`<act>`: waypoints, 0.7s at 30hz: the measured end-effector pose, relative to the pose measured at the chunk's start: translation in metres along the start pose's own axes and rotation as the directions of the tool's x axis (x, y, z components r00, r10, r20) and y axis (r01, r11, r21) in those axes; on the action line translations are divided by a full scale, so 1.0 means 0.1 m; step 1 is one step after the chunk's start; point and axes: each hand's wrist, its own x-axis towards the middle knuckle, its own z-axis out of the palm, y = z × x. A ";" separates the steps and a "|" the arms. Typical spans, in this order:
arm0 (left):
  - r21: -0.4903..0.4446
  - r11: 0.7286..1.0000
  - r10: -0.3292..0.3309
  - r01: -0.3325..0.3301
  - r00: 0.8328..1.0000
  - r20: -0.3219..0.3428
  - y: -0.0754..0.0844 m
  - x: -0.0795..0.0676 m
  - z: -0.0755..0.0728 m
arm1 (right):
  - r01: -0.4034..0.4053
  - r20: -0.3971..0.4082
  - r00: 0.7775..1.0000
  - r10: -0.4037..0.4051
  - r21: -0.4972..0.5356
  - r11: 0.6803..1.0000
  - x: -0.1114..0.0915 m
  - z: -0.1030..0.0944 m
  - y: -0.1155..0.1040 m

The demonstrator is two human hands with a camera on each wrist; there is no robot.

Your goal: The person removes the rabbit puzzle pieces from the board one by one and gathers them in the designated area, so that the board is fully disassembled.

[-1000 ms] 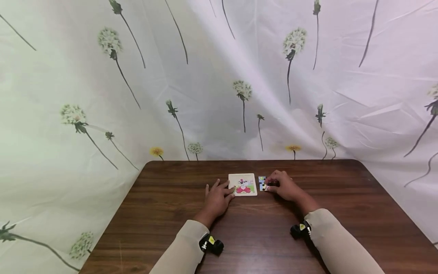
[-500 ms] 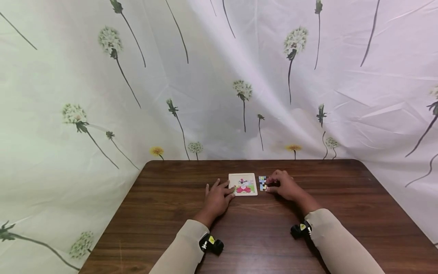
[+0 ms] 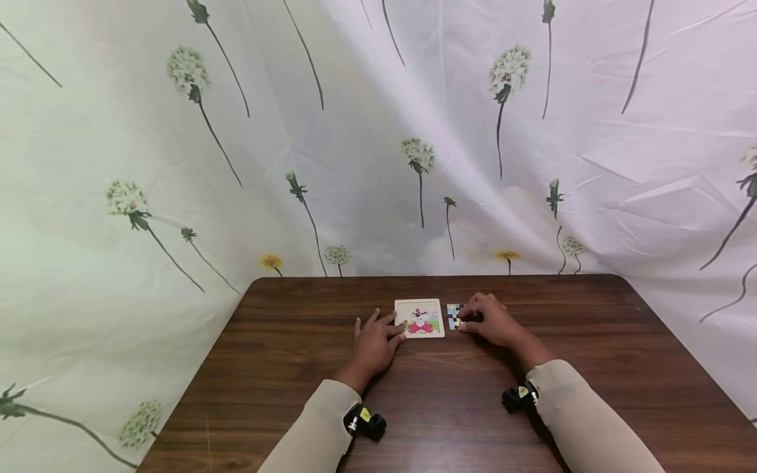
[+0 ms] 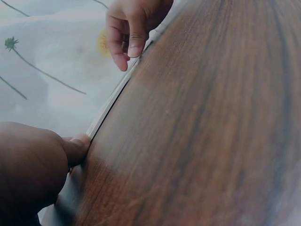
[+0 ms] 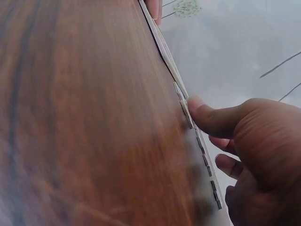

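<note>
A square jigsaw board (image 3: 408,306) with a pale frame lies flat near the back of the table. Its picture of a cartoon animal in red fills the right part, while bare pale backing shows at the left. My left hand (image 3: 374,341) rests at the board's left edge, fingers spread, with a fingertip on the frame. Just right of the board lie several blue puzzle pieces (image 3: 452,309). Over them my right hand (image 3: 489,320) bends down and pinches a puzzle piece (image 5: 186,113) between thumb and finger. That hand hides part of the pieces.
The brown wooden table (image 3: 414,407) ends close behind the board. Behind it hangs a white cloth (image 3: 367,197) printed with dandelions. In the right wrist view more puzzle pieces (image 5: 207,162) lie in a row beneath the fingers.
The right thumb and finger shift slightly over the puzzle pieces. Left hand and jigsaw board stay where they were.
</note>
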 end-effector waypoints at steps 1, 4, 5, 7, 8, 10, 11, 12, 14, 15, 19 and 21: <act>0.002 1.000 0.001 -0.001 1.000 0.000 0.00 0.00 0.00 | 0.000 -0.001 1.000 0.000 0.006 1.000 0.00 0.00 -0.01; 0.001 1.000 -0.005 0.005 1.000 0.007 -0.01 0.01 0.00 | 0.012 -0.001 1.000 -0.012 0.020 1.000 0.02 -0.02 -0.03; 0.003 1.000 -0.002 0.002 1.000 0.007 -0.01 0.01 0.00 | 0.020 -0.002 1.000 -0.020 0.025 0.999 0.02 -0.02 -0.03; 0.008 1.000 0.004 -0.004 1.000 0.007 -0.01 0.01 0.00 | 0.039 -0.007 0.999 -0.039 0.035 0.999 0.03 -0.03 -0.05; 0.006 1.000 0.003 -0.003 1.000 0.010 -0.01 0.00 -0.01 | 0.052 -0.012 0.999 -0.051 0.037 0.998 0.04 -0.02 -0.06; 0.007 1.000 0.005 -0.005 1.000 0.012 -0.01 0.00 -0.01 | 0.077 -0.016 0.997 -0.076 0.041 0.996 0.05 -0.01 -0.07; 0.005 1.000 0.007 -0.007 1.000 0.011 -0.01 0.00 -0.01 | 0.084 -0.019 0.996 -0.083 0.046 0.995 0.06 -0.01 -0.08; 0.002 1.000 0.007 -0.007 1.000 0.011 -0.01 -0.01 -0.01 | 0.089 -0.018 0.996 -0.088 0.047 0.995 0.07 0.00 -0.08; 0.000 1.000 0.006 -0.006 1.000 0.013 -0.01 -0.01 -0.01 | 0.098 -0.012 0.995 -0.098 0.045 0.994 0.09 0.02 -0.10; 0.000 1.000 0.008 -0.008 1.000 0.011 -0.02 -0.01 0.00 | 0.097 -0.007 0.995 -0.097 0.051 0.994 0.11 0.02 -0.10; -0.005 1.000 0.006 -0.006 1.000 0.008 -0.02 0.00 0.01 | 0.084 0.001 0.996 -0.085 0.067 0.994 0.17 0.06 -0.14; -0.010 1.000 0.004 -0.004 1.000 0.005 -0.03 0.01 0.01 | 0.081 0.000 0.997 -0.081 0.075 0.994 0.20 0.09 -0.16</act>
